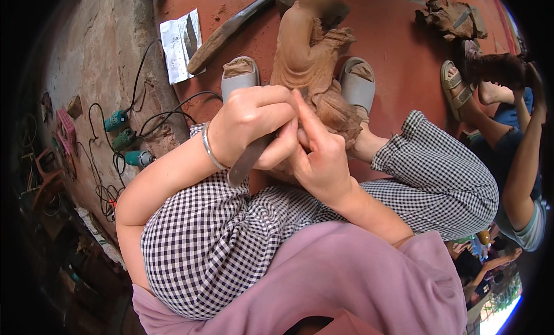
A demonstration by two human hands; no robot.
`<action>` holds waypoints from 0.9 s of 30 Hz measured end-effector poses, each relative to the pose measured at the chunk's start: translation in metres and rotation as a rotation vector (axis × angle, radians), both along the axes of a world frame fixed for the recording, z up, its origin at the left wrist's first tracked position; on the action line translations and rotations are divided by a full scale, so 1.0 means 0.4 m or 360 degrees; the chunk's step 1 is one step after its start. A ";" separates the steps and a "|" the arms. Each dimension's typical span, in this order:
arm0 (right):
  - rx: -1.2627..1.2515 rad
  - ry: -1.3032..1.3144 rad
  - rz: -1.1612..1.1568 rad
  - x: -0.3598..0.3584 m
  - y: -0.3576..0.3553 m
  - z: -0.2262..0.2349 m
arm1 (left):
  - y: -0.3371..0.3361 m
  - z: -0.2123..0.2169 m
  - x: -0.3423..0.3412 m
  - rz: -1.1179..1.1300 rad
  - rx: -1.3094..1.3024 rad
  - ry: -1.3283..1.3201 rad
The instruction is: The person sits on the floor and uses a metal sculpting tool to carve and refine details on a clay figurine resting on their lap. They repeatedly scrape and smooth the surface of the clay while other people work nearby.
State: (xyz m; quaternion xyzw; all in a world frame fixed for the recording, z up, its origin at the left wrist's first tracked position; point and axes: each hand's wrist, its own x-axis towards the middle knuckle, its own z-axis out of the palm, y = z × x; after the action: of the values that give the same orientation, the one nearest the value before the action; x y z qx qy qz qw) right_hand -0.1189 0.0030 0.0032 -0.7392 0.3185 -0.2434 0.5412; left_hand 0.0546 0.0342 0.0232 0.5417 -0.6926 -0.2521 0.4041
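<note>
Between my feet stands a carved brown wooden figure [297, 55] with folds of a robe and a rough lower part. My left hand [259, 119], with a bangle at the wrist, is closed round a dark flat tool with a rounded end [247, 165]; its other end is hidden by my fingers. Pressed up against the left hand, my right hand [323, 162] has its fingers bent and closed, the index finger stretched toward the left fingertips. What the right fingers pinch is hidden. Both hands are in front of the figure, overlapping its lower part in view.
A long wooden mallet or club [231, 35] lies beyond my left foot, near a white paper sheet [180, 46] with a dark blade on it. Green power tools [124, 140] with black cords lie at left. A rough wood piece [453, 18] and another person's sandalled foot [453, 87] are at right.
</note>
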 end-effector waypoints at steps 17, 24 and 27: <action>0.0291 0.0117 -0.0084 0.001 -0.050 0.000 | -0.042 -0.032 -0.028 0.0178 -0.0183 0.0097; 0.0060 0.0047 -0.0056 -0.002 -0.036 0.015 | -0.024 -0.009 -0.024 0.0117 -0.0148 0.0019; 0.0257 0.0061 -0.0117 0.002 -0.045 0.007 | -0.043 -0.033 -0.031 0.0151 -0.0206 0.0046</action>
State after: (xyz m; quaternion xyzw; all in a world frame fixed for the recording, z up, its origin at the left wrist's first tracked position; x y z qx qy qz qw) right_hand -0.1181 -0.0152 0.0058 -0.6856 0.3744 -0.2225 0.5834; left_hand 0.0422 0.0171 0.0100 0.5431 -0.6750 -0.1952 0.4597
